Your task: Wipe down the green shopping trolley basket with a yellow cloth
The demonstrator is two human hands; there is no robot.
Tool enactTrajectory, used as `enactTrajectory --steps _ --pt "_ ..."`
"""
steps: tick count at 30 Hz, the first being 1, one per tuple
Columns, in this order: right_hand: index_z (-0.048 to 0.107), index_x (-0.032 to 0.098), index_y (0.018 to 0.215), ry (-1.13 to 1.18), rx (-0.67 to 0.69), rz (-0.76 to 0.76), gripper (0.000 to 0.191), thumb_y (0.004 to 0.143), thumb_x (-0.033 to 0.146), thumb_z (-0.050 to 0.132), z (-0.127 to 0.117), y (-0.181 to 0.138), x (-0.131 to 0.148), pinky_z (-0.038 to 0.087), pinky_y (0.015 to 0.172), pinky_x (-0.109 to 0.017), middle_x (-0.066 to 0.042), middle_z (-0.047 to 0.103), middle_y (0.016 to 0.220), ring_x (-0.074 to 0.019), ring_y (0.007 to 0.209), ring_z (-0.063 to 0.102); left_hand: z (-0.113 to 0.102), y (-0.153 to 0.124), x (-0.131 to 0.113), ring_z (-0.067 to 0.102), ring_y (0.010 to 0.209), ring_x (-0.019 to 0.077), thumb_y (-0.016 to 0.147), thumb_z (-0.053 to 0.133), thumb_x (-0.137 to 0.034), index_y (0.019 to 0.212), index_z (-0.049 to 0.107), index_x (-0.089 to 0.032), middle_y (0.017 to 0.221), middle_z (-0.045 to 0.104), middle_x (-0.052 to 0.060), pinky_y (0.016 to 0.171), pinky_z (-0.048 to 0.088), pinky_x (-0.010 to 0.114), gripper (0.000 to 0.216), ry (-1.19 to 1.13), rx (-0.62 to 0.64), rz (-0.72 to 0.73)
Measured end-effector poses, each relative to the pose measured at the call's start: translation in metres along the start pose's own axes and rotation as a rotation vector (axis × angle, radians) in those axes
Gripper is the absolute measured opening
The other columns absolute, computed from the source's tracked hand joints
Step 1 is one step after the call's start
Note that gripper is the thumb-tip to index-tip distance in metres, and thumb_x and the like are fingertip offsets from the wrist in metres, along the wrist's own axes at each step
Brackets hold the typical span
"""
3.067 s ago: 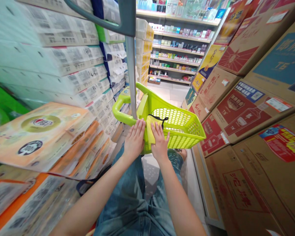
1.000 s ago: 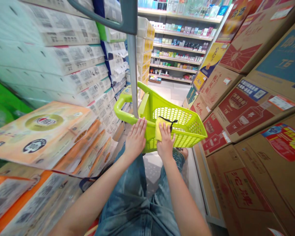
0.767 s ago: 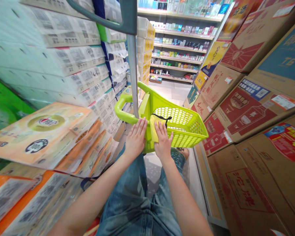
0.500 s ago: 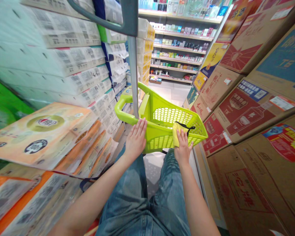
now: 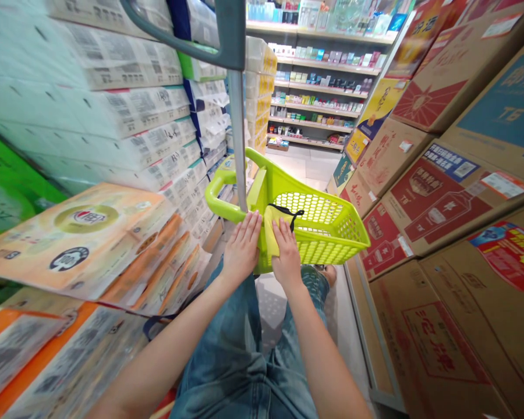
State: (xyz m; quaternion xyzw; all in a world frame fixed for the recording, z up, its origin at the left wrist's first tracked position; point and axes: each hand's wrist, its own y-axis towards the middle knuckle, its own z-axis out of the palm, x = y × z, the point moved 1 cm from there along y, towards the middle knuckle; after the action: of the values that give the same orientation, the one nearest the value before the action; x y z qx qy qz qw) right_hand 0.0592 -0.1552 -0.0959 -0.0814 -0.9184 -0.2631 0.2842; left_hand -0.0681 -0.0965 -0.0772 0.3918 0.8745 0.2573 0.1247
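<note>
A lime-green plastic shopping basket [image 5: 327, 247] with perforated walls and a raised grey handle stands in front of my knees. My left hand [image 5: 243, 241] holds its near rim beside the handle's metal post, fingers side by side over the edge; its thumb is hidden. Close to it, my right hand [image 5: 286, 250] presses a yellow cloth [image 5: 271, 224] with black edging and a loop over the same rim. The right fingers are bent over the cloth, which hangs partly down the basket's outer wall. The part of the cloth under my palm is hidden.
Stacked white paper packs [image 5: 157, 107] and an orange carton [image 5: 82, 227] crowd the left side. Brown and red cartons [image 5: 449, 192] form a wall on the right. Shelves of small goods [image 5: 318, 87] stand at the aisle's far end. The grey handle [image 5: 229, 41] rises above the basket.
My right hand has slid leftward along the basket's near rim with the yellow cloth, ending close to my left hand. The left hand has stayed in place.
</note>
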Motion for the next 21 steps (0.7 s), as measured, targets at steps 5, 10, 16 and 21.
enactTrajectory --steps 5,10,16,21 --pt "0.037 0.022 0.152 -0.102 -0.071 0.101 0.08 0.074 0.003 0.038 -0.025 -0.026 -0.066 0.022 0.123 -0.05 -0.005 0.027 0.163 -0.0228 0.152 0.02 0.0 0.0 -0.001 0.015 0.153 0.0201 0.078 0.046 -0.011 0.157 0.017 -0.009 0.164 0.018 0.007 0.125 0.016 0.038 0.085 0.01 0.013 -0.007" --pt "0.041 0.023 0.15 -0.144 -0.13 0.21 0.078 0.074 0.005 0.04 -0.042 -0.037 -0.101 0.021 0.121 -0.057 -0.007 0.031 0.162 -0.027 0.151 0.024 -0.001 0.0 0.0 0.013 0.153 0.0205 0.078 0.046 -0.012 0.157 0.017 -0.009 0.164 0.019 0.008 0.125 0.016 0.038 0.084 0.004 0.028 -0.004" --pt "0.038 0.017 0.151 -0.082 -0.082 0.113 0.08 0.073 0.003 0.043 -0.015 -0.004 -0.031 0.022 0.123 -0.052 -0.011 0.032 0.16 -0.0264 0.151 0.023 -0.001 0.0 0.0 0.012 0.153 0.0208 0.079 0.046 -0.013 0.157 0.017 -0.008 0.164 0.019 0.009 0.124 0.018 0.039 0.084 -0.002 0.025 -0.001" --pt "0.035 0.014 0.152 -0.003 -0.016 -0.04 0.079 0.074 0.002 0.042 0.006 0.013 0.02 0.021 0.125 -0.046 -0.01 0.028 0.162 -0.0226 0.152 0.02 0.0 -0.001 0.002 0.012 0.153 0.0203 0.083 0.043 -0.014 0.156 0.018 -0.007 0.164 0.021 0.01 0.124 0.019 0.039 0.078 0.006 0.009 0.011"
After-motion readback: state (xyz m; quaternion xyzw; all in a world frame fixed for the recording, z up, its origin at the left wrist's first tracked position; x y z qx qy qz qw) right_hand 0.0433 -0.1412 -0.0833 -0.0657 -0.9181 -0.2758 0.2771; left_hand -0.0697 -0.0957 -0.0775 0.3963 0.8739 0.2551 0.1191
